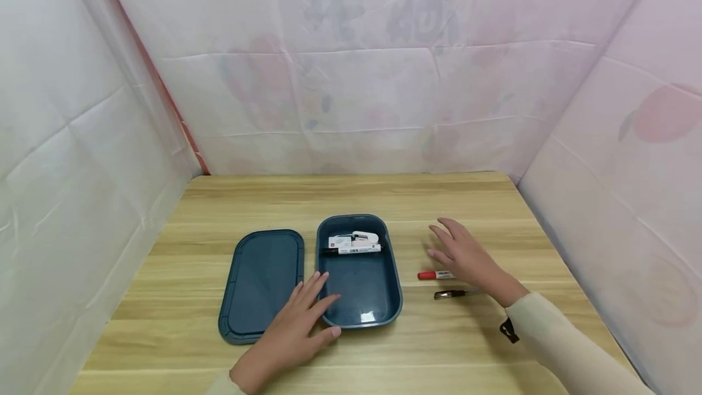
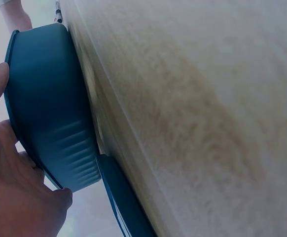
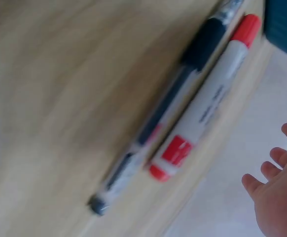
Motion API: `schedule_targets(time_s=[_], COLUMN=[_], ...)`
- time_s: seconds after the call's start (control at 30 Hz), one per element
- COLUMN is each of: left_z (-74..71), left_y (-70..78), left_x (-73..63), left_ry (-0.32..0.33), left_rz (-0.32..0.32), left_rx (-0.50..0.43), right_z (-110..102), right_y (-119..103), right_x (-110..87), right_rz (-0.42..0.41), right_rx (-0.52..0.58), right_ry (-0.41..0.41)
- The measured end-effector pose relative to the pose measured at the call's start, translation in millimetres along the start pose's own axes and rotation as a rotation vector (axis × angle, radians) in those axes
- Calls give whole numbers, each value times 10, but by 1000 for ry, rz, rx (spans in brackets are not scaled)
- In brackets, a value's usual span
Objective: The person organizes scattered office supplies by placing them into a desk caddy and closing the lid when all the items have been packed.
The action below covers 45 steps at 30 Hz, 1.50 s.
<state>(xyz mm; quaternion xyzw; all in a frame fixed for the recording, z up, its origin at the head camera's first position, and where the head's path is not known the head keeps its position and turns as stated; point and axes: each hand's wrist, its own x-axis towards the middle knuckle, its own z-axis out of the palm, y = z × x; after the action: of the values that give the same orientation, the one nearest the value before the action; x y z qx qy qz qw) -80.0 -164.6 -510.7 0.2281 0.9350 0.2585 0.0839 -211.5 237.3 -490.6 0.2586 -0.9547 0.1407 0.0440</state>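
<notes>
A dark blue plastic box (image 1: 359, 288) stands without its lid mid-table. Across its far end lie a black-capped white marker (image 1: 359, 250) and small white items (image 1: 351, 240). My left hand (image 1: 298, 322) rests on the box's near left rim with fingers spread; the left wrist view shows the fingertips at the rim. My right hand (image 1: 466, 255), fingers apart and holding nothing, hovers to the right of the box. Beneath it lie a red-capped white marker (image 3: 202, 106) and, alongside, a clear-barrelled pen (image 3: 163, 108) with a black grip, both partly hidden by the hand in the head view.
The matching blue lid (image 1: 263, 285) lies flat just left of the box, partly under the left hand in the head view. White printed cloth (image 1: 351, 90) hangs behind the wooden table (image 1: 351, 191) and along both sides.
</notes>
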Motion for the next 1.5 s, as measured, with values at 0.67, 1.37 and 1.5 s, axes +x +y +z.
schedule_targets(time_s=[0.67, 1.37, 1.5], left_z=[-21, -37, -43], left_y=[19, 21, 26], left_x=[-13, -16, -17], left_ry=[-3, -7, -5], left_rz=[-17, -23, -16], left_rx=[-21, -11, -5], right_z=[-13, -133, -136], right_y=[357, 537, 573], right_x=[-456, -695, -696], right_rz=[33, -40, -71], right_rx=[13, -61, -81], right_ry=[27, -35, -25])
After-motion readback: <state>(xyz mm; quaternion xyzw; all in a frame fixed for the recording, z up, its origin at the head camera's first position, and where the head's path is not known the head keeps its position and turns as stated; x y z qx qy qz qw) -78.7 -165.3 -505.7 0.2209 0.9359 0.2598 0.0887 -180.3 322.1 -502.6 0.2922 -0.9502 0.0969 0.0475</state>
